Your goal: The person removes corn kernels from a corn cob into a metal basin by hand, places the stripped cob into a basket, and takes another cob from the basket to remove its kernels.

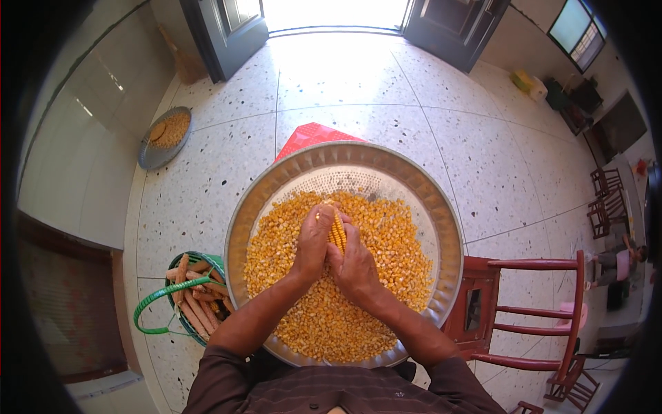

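Note:
Between my two hands is an ear of corn (337, 234), its yellow kernels showing in rows. My left hand (312, 240) wraps its left side, the thumb near the upper end. Around its lower right side my right hand (354, 261) is closed. Both hands are over a wide round metal pan (449, 227) with small perforations in its bottom. Loose yellow corn kernels (331, 326) cover most of that bottom. The fingertips under the ear are hidden.
Left of the pan stands a green handled basket (147, 305) of bare corn cobs (196, 310). A red wooden chair (535, 313) is at right, a red plastic surface (315, 135) beyond the pan. Another pan (155, 158) lies by the left wall. A person (620, 261) sits far right.

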Tool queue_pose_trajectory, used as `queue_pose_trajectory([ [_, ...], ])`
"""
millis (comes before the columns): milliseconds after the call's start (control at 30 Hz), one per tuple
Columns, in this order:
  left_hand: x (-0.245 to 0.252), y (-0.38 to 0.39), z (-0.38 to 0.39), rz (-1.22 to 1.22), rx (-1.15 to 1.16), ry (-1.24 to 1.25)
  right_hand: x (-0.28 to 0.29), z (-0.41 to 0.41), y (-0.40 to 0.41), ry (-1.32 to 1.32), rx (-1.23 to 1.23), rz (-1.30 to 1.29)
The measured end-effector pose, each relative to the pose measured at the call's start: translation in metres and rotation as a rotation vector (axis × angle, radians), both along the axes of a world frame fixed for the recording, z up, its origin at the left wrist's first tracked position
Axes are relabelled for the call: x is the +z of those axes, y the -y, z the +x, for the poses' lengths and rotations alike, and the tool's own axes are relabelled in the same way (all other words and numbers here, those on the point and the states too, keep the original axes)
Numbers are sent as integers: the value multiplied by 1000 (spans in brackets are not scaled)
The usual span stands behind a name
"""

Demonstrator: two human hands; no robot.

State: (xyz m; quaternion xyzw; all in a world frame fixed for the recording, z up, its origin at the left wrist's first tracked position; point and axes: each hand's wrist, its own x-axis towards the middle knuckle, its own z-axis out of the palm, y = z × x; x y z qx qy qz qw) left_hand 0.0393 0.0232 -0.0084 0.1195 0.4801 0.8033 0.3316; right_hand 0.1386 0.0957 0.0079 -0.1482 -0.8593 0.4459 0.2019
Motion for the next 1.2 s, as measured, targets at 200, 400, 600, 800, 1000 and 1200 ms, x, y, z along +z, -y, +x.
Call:
queue_pose_trajectory([
  [200,-12,2,-5,-163,-54,-279,-5,0,-3,64,-42,-67],
  [400,6,1,-2,103,-74,80,2,-1,-6,-6,-16,-173],
  [600,3,3,-12,92,-71,90,-3,-2,-13,-90,93,-82],
  [800,-7,5,-11,28,-9,110,-4,1,1,158,53,59],
  [1000,-2,6,-13,6,7,186,6,2,-2,60,50,-14],
  [1200,14,3,-12,92,7,132,6,3,-20,164,146,-285],
])
